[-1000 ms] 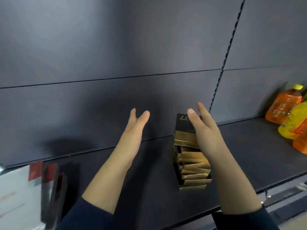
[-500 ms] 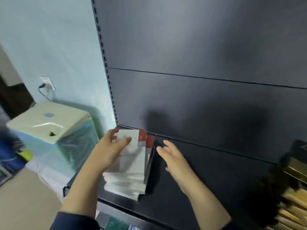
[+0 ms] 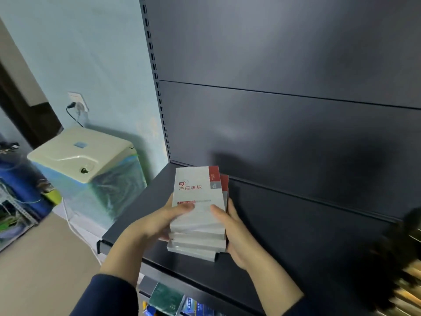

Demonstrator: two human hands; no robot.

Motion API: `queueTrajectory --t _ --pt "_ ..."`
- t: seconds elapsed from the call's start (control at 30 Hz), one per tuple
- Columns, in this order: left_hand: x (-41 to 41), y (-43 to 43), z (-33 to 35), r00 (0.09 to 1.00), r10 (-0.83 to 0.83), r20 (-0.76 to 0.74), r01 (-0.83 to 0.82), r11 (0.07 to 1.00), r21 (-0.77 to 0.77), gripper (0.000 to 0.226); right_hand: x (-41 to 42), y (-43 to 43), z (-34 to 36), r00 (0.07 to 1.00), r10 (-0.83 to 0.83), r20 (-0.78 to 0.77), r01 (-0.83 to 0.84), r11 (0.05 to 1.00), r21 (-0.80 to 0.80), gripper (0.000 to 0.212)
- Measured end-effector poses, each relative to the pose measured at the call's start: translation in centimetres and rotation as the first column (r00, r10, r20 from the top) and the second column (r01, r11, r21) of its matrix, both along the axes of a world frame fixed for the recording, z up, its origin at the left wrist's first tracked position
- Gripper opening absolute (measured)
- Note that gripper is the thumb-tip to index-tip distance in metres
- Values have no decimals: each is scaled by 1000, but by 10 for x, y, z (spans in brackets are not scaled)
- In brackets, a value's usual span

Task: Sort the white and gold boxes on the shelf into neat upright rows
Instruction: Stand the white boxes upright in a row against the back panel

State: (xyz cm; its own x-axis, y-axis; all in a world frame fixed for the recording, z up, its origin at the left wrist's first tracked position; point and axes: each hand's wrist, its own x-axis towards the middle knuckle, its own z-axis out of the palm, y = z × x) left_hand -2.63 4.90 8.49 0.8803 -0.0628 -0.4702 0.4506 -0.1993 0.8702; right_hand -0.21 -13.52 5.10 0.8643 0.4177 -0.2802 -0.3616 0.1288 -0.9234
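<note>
Dark grey shelf runs across the view under a matching back panel, and the sorting on it looks barely begun. At its left end, near the front edge, the white boxes lie flat in a loose pile, printed faces up and edges out of line, red-striped corners fanning out at the back. None stands upright. The left hand grips the pile's left side with its thumb laid on the top box. The right hand clamps the right side the same way, thumb on top and fingers wrapped round the edge. Whether the upper boxes are lifted clear of the lowest one cannot be told. The gold boxes show only as a blur at the far right edge, well apart from the white ones, seemingly also piled flat. By my reading, both kinds remain to be stood up and lined into rows, and the open stretch between the piles gives space for that. A slotted upright ends the shelving, with packaged goods on a lower shelf below. Beyond it are a pale blue wall with a plugged-in socket and a cream-topped appliance wrapped in clear plastic, standing on a bare floor.
</note>
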Motion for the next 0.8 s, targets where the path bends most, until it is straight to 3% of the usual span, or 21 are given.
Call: queueTrajectory --t 0.2,0.43,0.6,0.8 --pt "23 -71 1 979 -203 -8 203 977 58 83 0 -75 3 994 -108 11 108 994 8 46" --pt "30 -151 -9 919 -391 56 388 920 62 67 -28 -155 -2 949 -316 -12 316 949 -18 52" --pt "19 -190 -15 887 -448 110 443 894 67 57 -51 -187 -9 888 -459 -28 455 887 -81 53" --pt "11 -205 -16 881 -452 140 444 892 85 53 -62 -202 -5 883 -468 -29 466 882 -66 67"
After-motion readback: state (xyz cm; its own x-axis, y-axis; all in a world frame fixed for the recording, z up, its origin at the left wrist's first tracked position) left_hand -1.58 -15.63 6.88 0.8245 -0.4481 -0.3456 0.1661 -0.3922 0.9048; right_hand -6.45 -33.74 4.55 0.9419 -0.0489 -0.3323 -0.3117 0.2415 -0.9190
